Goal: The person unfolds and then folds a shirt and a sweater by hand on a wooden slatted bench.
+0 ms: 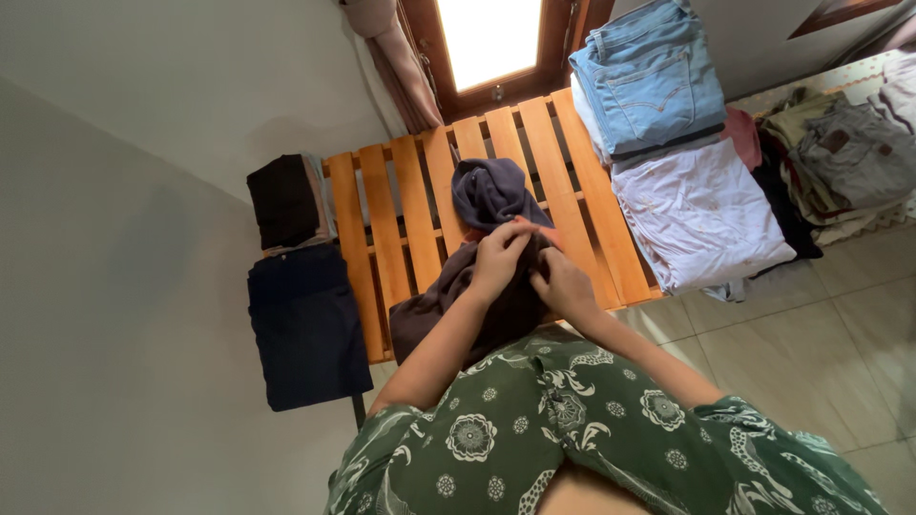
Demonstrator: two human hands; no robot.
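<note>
A dark purple-grey garment [487, 195] lies crumpled on an orange slatted wooden pallet [401, 205]. My left hand [498, 259] grips its fabric near the middle, fingers curled into the cloth. My right hand [563, 283] pinches the same garment just to the right, close beside the left hand. A bit of orange cloth shows between the hands at the garment's edge. The lower part of the garment [429, 310] hangs toward the pallet's near edge, partly hidden by my arms and my green patterned clothing.
Folded dark clothes [305, 319] and a black folded stack [283, 198] sit left of the pallet. Folded blue jeans [649, 76], a white folded garment [701, 215] and a heap of mixed clothes [844, 157] lie to the right. Tiled floor [821, 334] is at the right, and a window [489, 38] is beyond.
</note>
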